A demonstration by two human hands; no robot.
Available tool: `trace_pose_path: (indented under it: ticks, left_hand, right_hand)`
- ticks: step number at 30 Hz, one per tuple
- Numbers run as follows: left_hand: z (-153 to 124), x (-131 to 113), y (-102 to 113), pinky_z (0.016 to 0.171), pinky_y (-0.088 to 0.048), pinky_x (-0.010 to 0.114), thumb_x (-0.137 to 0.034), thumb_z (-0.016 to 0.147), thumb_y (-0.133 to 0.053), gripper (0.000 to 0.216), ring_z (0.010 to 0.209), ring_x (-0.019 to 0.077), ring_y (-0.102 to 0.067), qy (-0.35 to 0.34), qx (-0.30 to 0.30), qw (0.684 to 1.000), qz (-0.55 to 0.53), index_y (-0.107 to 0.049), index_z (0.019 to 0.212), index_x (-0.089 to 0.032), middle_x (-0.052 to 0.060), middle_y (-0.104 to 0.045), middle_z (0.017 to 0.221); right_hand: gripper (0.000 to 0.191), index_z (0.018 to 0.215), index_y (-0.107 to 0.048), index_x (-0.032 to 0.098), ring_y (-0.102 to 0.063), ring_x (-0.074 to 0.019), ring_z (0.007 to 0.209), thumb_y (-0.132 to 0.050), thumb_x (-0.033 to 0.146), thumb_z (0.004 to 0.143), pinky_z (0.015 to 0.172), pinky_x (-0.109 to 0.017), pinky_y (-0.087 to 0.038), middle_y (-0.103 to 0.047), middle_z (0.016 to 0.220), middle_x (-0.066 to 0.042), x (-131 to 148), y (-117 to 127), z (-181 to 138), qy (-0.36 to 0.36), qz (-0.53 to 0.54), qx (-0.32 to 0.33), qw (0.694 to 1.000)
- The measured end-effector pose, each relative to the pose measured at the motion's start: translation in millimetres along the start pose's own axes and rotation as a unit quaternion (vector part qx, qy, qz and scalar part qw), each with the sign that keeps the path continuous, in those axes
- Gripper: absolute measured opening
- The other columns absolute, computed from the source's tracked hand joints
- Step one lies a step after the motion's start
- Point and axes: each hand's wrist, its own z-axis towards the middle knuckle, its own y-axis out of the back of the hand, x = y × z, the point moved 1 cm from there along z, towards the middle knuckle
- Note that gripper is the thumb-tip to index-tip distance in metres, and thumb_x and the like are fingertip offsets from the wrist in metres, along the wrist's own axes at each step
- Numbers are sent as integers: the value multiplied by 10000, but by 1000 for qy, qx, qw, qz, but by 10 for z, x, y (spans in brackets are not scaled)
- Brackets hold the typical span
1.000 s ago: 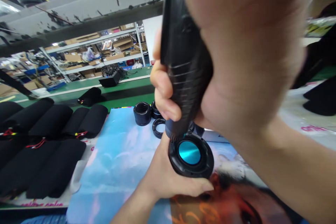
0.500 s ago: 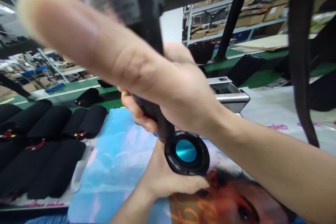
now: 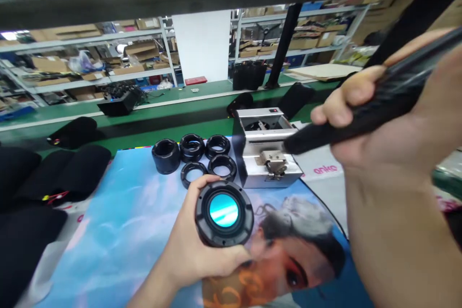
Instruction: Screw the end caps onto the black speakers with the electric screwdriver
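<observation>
My left hand [image 3: 195, 245] is wrapped around a round black lens housing [image 3: 204, 224], fingers behind it and thumb along its lower edge. A shiny blue-green lens [image 3: 224, 210] sits in its middle, facing me, and small holes mark the rim. My right hand [image 3: 382, 125] is raised at the right, closed on a black electric screwdriver [image 3: 393, 101]. The screwdriver's narrow end points left, in front of a silver screw feeder [image 3: 270, 147]; whether they touch I cannot tell. Several black rings [image 3: 192, 148] lie just beyond the left hand.
A glossy poster [image 3: 119, 231] with a printed face covers the bench. Black padded sleeves [image 3: 72, 168] with red wires lie at the left. Overhead runs a metal beam [image 3: 180, 2]. Behind the green bench [image 3: 159, 115] stand shelves [image 3: 90, 36] with boxes.
My right hand has drawn the screwdriver off the lens housing and moved it up and right, tilting it. My left hand still holds the housing. The view has turned, uncovering the rings.
</observation>
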Motion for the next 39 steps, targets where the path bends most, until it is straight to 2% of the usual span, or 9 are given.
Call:
trace_pose_path:
  ticks: [3, 6, 9, 11, 17, 22, 28, 34, 39]
  left_hand:
    - [-11, 47, 34, 870, -680, 376, -436, 606, -1053, 881, 989, 307, -849, -14, -16, 999, 33, -579, 1331, -272, 66, -838, 1149]
    - [-15, 75, 58, 885, -683, 369, -483, 600, -1068, 908, 1018, 303, -850, -30, -22, 998, 41, -592, 1346, -283, 63, -833, 1189]
    - [-10, 78, 50, 843, -691, 363, -532, 570, -1084, 919, 970, 300, -854, -35, -27, 999, 32, -609, 1314, -273, 63, -837, 1152]
    - [-12, 90, 34, 868, -687, 359, -562, 557, -1085, 931, 1000, 298, -852, -52, -44, 997, 34, -621, 1310, -270, 68, -831, 1184]
    - [-78, 255, -4, 1017, -659, 363, -599, 667, -1041, 914, 1174, 285, -824, -109, -83, 990, 43, -587, 1408, -317, 50, -793, 1316]
    - [-182, 351, -3, 1145, -615, 436, -575, 799, -973, 899, 1339, 341, -757, -159, -98, 980, 71, -520, 1527, -305, 114, -701, 1498]
    - [-279, 339, -135, 1128, -622, 457, -509, 906, -865, 803, 1355, 353, -728, -134, -145, 975, 99, -482, 1575, -285, 130, -662, 1534]
    - [-235, 450, -156, 1130, -610, 457, -524, 629, -1065, 1188, 1335, 361, -732, -112, -177, 974, 84, -430, 1617, -342, 108, -647, 1534]
    - [-226, 462, -132, 1151, -606, 477, -521, 694, -1032, 1195, 1358, 369, -729, -104, -164, 977, 87, -376, 1673, -320, 129, -657, 1545]
  right_hand:
    - [662, 711, -617, 235, -418, -140, 395, -1025, 748, 618, 300, -275, -315, -477, 530, 33, -153, 30, -32, 1, 16, -50, 999]
    - [677, 768, -666, 233, -449, -163, 377, -962, 834, 666, 290, -288, -328, -508, 528, 9, -288, 11, -49, -26, 3, -4, 1000]
    - [567, 806, -691, 225, -458, -162, 357, -897, 752, 833, 309, -290, -341, -529, 530, -5, -419, 28, -89, -44, 8, 30, 999]
    - [538, 782, -684, 216, -462, -157, 354, -886, 708, 862, 315, -285, -341, -543, 540, -11, -483, 46, -122, -55, 7, 35, 998]
    - [622, 710, -650, 223, -423, -153, 317, -913, 785, 760, 281, -281, -350, -529, 506, 0, -371, 30, -138, -97, -12, 35, 995]
    - [743, 750, -665, 229, -464, -163, 360, -952, 897, 599, 297, -289, -368, -523, 514, 13, -213, -12, -89, -33, -29, -9, 999]
    - [647, 731, -616, 218, -442, -148, 332, -893, 799, 799, 295, -265, -316, -520, 515, 7, -405, -28, -133, -18, -19, 13, 1000]
    - [608, 742, -644, 216, -460, -168, 314, -914, 759, 792, 282, -283, -366, -557, 525, -12, -475, 81, -229, -79, -15, 59, 995]
    - [611, 722, -672, 227, -449, -154, 354, -933, 780, 735, 293, -276, -359, -519, 516, -3, -291, 62, -192, -49, 1, 3, 999]
